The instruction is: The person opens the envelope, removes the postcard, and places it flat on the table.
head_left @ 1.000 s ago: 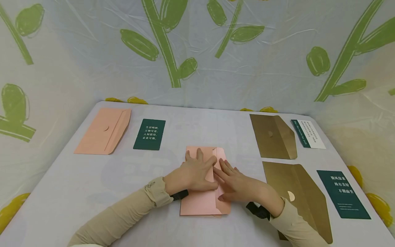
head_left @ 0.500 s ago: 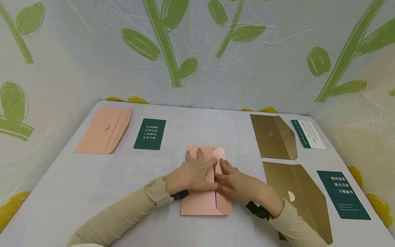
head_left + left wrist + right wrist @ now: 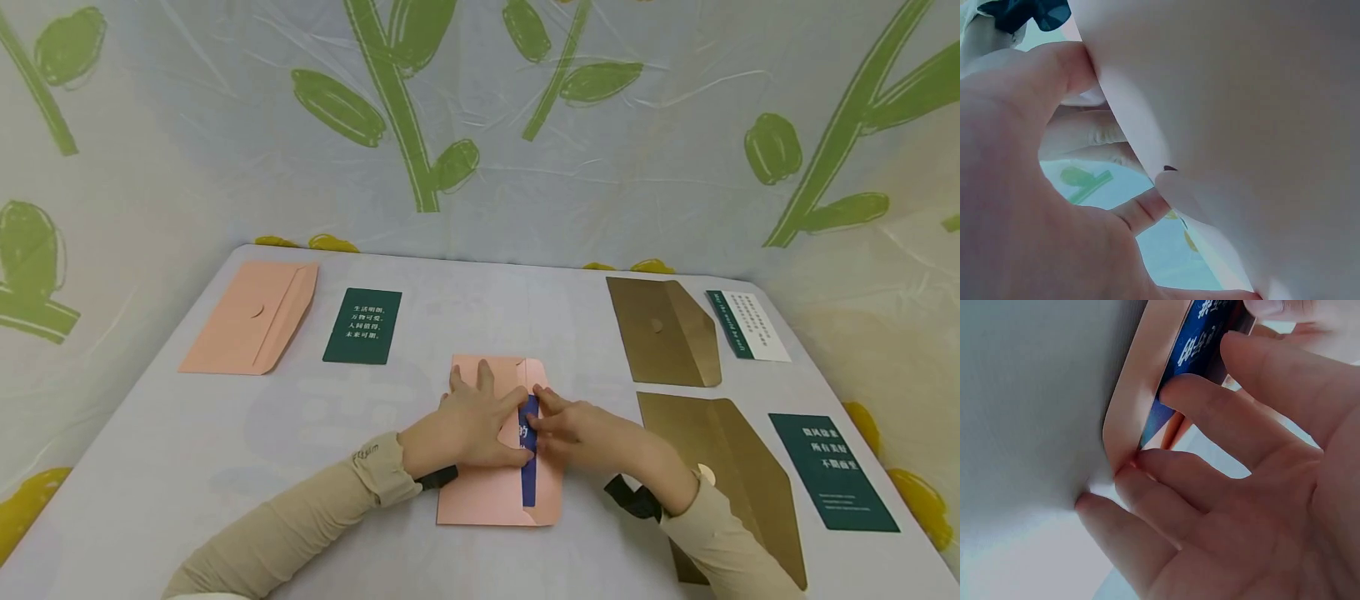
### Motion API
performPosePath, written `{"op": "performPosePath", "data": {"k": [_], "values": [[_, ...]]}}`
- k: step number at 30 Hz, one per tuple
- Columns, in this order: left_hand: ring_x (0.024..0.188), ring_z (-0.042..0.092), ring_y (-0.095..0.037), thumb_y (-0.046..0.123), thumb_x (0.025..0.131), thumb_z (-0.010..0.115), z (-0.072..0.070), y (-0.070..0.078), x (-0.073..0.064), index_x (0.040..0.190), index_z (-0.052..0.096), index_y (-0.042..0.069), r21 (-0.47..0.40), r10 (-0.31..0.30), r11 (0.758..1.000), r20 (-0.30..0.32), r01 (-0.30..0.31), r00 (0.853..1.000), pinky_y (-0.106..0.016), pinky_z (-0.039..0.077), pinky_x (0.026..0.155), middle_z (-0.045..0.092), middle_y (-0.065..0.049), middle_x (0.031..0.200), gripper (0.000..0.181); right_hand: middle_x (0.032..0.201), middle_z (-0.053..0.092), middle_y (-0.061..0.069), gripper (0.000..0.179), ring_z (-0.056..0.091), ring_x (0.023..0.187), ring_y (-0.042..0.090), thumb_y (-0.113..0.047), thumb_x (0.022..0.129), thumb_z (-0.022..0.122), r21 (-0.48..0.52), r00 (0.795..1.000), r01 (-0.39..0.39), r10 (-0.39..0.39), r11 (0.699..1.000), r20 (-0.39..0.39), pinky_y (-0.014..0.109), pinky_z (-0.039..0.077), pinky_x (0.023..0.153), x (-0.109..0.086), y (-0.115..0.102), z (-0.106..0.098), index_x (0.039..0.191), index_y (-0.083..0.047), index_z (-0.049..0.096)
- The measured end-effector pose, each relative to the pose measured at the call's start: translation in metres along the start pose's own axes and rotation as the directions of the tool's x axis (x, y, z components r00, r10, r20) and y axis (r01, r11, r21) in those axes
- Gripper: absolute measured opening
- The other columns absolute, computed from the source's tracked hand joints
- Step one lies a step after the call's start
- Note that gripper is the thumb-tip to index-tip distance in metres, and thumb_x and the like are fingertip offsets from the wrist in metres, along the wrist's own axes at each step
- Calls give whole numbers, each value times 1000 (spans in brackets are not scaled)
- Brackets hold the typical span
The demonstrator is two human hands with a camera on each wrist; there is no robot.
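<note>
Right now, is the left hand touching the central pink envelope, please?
Touching; in the left wrist view, the left hand rests fingertips on the pink envelope.

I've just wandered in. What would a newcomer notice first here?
Probably the left hand spread on a pink envelope in the middle of the table, and the right hand at its edge, where a vivid blue card shows in the opening. Next, perhaps, the big green leaves on the backdrop behind, and two gold envelopes toward the right.

From above the left hand (image 3: 474, 423) and right hand (image 3: 592, 433), head view looks forward-down; wrist views, close at palm side, share the envelope (image 3: 480, 502).
</note>
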State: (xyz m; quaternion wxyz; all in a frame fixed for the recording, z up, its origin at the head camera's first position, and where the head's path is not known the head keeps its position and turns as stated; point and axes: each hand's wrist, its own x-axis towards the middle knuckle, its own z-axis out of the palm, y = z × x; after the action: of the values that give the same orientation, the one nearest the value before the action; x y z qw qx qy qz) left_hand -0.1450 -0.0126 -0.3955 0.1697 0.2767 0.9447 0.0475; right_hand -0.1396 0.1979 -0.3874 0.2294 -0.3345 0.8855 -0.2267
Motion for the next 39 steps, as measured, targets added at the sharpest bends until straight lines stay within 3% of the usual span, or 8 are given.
{"op": "performPosePath", "data": {"k": [8,15,23,29,39], "values": [[128,27,-70,79,77,60,5,4,-1,153,37,35,-23,-55,998,11,55,998,-62,47,92,15,-37,155,90,152,31,32,33,40,136,42,-7,101,53,-15,998,45,-46,999,-30,51,40,104,1,4,-5,130,9,60],[130,22,-70,79,74,64,8,5,-1,154,34,37,-20,-73,997,4,73,997,-63,47,92,14,-36,156,96,161,13,28,65,18,147,43,-27,102,57,-44,996,-83,84,996,21,57,29,111,-1,-11,5,149,10,33],[132,18,-70,84,67,66,7,4,-2,157,26,39,-20,-68,997,35,68,997,-65,43,95,10,-35,158,108,161,5,29,76,7,149,43,-34,101,57,-76,995,-92,95,993,34,67,20,110,-2,-19,15,152,10,23],[130,25,-69,89,58,66,6,3,-1,157,27,36,34,-35,999,15,34,999,-64,48,89,15,-36,156,119,161,2,30,84,5,148,44,-35,97,63,-78,994,-101,104,992,39,68,20,109,-2,-21,15,152,11,19],[130,24,-70,89,56,68,8,4,0,155,32,36,51,-47,998,10,46,999,-64,48,89,15,-36,156,118,160,3,32,95,6,148,46,-34,86,79,-92,985,-172,173,981,3,54,26,113,-1,-19,13,149,14,27]]}}
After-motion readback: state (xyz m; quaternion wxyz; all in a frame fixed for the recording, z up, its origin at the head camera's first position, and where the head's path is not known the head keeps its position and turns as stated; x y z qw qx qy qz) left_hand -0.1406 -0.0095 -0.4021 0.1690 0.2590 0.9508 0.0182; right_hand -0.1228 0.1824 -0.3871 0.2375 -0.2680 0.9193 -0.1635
